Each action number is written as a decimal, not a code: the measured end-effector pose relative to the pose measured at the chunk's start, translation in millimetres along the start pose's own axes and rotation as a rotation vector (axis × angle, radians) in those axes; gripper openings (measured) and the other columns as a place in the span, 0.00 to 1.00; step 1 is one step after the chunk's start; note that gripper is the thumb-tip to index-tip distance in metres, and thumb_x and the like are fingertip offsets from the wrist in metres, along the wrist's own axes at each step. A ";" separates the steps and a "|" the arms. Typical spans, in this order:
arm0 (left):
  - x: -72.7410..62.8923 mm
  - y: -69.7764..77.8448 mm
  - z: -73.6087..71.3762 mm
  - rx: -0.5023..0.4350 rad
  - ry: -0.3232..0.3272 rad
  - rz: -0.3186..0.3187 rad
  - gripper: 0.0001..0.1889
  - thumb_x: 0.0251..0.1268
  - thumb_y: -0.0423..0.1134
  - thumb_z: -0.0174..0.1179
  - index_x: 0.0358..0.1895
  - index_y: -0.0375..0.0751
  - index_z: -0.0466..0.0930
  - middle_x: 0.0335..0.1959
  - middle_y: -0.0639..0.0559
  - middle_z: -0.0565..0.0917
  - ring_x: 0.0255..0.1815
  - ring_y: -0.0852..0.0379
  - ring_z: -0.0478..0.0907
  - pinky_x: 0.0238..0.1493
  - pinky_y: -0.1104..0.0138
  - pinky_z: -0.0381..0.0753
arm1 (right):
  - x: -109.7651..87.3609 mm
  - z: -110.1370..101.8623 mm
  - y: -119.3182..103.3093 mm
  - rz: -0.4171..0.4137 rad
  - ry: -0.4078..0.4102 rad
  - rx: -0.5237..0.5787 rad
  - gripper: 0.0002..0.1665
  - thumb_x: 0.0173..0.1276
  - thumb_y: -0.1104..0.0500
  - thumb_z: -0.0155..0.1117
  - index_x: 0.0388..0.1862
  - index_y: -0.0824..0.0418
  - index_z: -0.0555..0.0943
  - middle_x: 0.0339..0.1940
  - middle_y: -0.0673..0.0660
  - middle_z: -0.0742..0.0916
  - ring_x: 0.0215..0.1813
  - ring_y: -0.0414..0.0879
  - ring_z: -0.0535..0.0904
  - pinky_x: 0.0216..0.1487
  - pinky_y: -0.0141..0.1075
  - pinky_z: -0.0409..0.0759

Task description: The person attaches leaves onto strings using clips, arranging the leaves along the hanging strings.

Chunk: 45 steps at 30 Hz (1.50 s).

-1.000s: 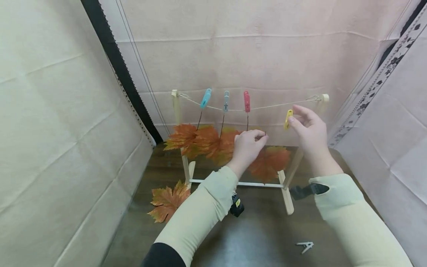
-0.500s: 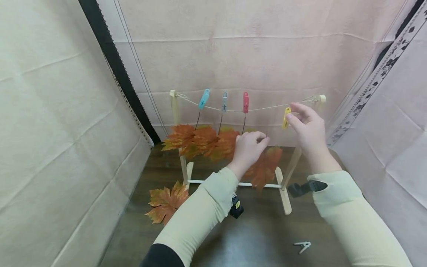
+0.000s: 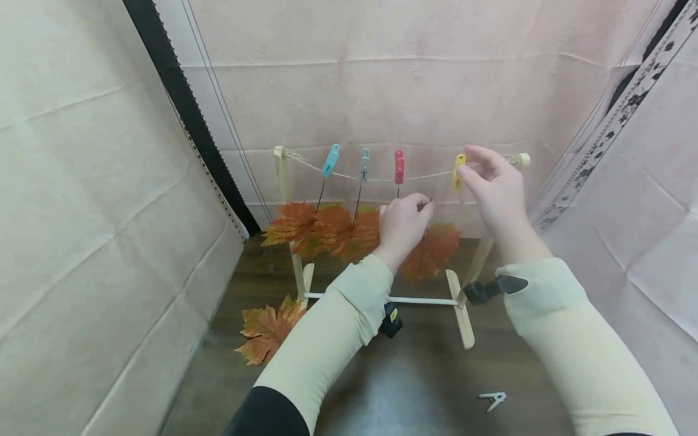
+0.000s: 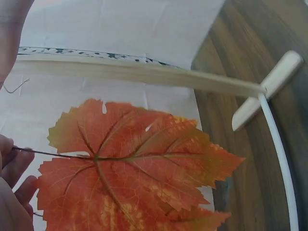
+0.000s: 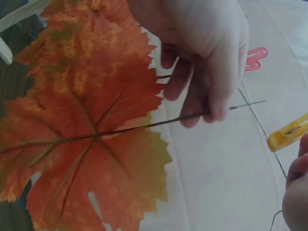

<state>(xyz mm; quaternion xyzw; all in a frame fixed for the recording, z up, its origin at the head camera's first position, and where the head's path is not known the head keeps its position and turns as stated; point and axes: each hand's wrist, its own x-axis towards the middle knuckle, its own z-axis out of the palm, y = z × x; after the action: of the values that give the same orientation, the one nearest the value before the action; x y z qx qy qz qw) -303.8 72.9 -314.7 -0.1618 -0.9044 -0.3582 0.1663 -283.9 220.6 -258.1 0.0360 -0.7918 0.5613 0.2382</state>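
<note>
My left hand [image 3: 403, 227] pinches the thin dark stem of an orange leaf [image 4: 130, 163] between thumb and fingers. The blade points down and away from the fingertips, and the stem's tip pokes past them in the right wrist view, close to the white string [image 5: 262, 126]. My right hand [image 3: 498, 191] pinches a yellow clothespin [image 5: 288, 133] at the string, right of the stem. Whether its jaws enclose the string I cannot tell. Left along the string sit a blue clothespin [image 3: 330, 160], a pale blue clothespin [image 3: 364, 165] and a red clothespin [image 3: 399, 166], with orange leaves [image 3: 294, 225] hanging below.
The string spans a wooden stand with a left post [image 3: 281, 172], a white crossbar [image 3: 420, 300] and a right foot [image 3: 460, 310]. On the dark table lie a loose leaf [image 3: 269, 330] at left and a grey clothespin [image 3: 492, 399] at front right. Pale cloth walls surround it.
My right hand has raised the yellow clothespin up to the string and slightly left. My left hand has lifted the leaf a little; the leaf has swung and turned.
</note>
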 end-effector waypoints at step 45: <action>15.9 4.8 5.1 -0.239 -0.034 -0.074 0.12 0.67 0.46 0.56 0.48 0.49 0.83 0.39 0.58 0.85 0.36 0.61 0.79 0.39 0.72 0.77 | 22.8 23.3 -15.4 0.061 -0.091 0.086 0.21 0.69 0.60 0.58 0.61 0.58 0.73 0.57 0.56 0.77 0.58 0.46 0.72 0.60 0.40 0.68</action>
<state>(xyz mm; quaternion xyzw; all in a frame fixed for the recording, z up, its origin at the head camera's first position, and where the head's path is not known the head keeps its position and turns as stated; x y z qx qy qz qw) -317.0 82.6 -308.8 -0.1531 -0.8634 -0.4663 0.1172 -306.9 198.6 -241.2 0.0476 -0.7776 0.5996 0.1831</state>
